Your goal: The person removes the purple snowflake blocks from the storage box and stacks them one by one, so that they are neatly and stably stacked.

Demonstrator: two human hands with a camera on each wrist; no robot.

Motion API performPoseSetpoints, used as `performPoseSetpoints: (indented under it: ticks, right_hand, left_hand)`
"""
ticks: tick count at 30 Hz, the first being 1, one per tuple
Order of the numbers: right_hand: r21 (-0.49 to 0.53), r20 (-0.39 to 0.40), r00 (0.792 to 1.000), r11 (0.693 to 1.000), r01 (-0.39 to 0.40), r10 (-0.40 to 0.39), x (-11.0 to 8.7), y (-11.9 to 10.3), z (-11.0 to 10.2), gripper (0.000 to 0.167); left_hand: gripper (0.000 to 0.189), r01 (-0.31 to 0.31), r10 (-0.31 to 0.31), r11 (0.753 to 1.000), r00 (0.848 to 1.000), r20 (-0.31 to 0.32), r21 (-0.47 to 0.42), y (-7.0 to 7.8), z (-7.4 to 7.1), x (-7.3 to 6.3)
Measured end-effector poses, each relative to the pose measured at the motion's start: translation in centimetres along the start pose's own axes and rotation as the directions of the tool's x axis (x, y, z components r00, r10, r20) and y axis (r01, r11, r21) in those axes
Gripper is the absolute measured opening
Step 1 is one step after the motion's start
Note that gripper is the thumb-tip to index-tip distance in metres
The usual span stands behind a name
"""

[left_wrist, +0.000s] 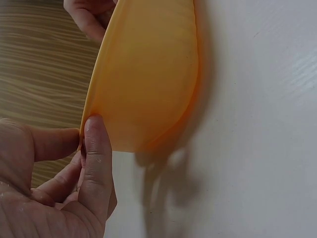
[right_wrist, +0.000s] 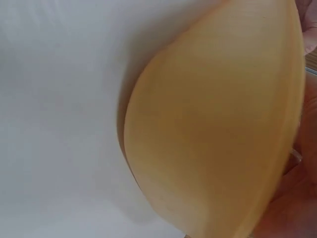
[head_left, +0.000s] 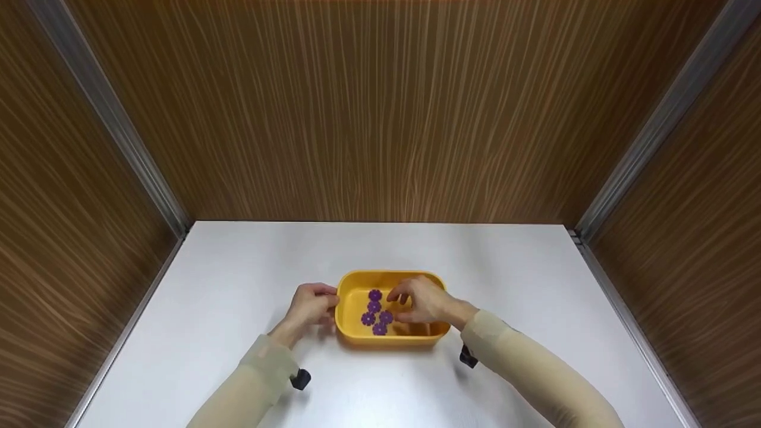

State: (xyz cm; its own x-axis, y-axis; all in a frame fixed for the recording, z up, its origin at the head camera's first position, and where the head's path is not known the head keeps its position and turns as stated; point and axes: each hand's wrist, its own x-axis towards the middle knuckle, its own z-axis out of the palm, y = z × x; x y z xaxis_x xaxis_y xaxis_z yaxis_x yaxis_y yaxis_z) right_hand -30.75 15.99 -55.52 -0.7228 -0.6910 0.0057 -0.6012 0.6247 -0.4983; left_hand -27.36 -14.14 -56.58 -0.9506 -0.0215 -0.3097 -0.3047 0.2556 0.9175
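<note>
On the white surface [head_left: 238, 285] sits a yellow tub [head_left: 392, 340]; the left hand [head_left: 310, 306] pinches its left rim, while the right hand [head_left: 427, 300] arches over its right side, fingers loosely bent, thumb apart, beside five purple flowers [head_left: 374, 307] inside.

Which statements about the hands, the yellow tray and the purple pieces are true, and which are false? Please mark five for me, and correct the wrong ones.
1. The left hand pinches the yellow tray at its edge. True.
2. The tray is covered by a lid. False: its top is open.
3. Five purple pieces are visible inside the tray. True.
4. These pieces are square. False: they are flower-shaped.
5. The right hand reaches into the tray. True.
</note>
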Motion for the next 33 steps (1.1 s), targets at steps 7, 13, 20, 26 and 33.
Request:
performPoseSetpoints:
  ticks: [7,13,20,26,33]
  right_hand:
    - [-0.015,0.036,0.997,0.997,-0.071,0.071,0.7,0.1,1.0,0.047]
    - [-0.039,0.066,0.995,0.997,-0.07,0.072,1.1,0.0,1.4,0.049]
    - [-0.06,0.086,0.995,0.997,-0.054,0.059,1.4,0.1,1.9,0.047]
    - [-0.067,0.106,0.992,0.996,-0.064,0.071,1.5,-0.1,2.1,0.042]
    - [-0.097,0.127,0.991,0.995,-0.024,0.036,2.0,-0.2,2.1,0.036]
  left_hand:
    - [0.029,0.002,-0.002,1.0,1.0,-0.002,0.003,-0.2,0.1,0.0]
    - [0.029,-0.001,0.001,1.0,1.0,0.001,-0.022,-0.3,0.1,0.0]
    - [0.028,0.005,-0.005,1.0,1.0,0.007,-0.028,-0.3,0.2,0.0]
    - [0.028,0.013,-0.013,1.0,1.0,0.005,-0.015,-0.3,0.2,-0.1]
    - [0.03,-0.007,0.007,1.0,1.0,0.006,-0.006,-0.4,0.0,-0.1]
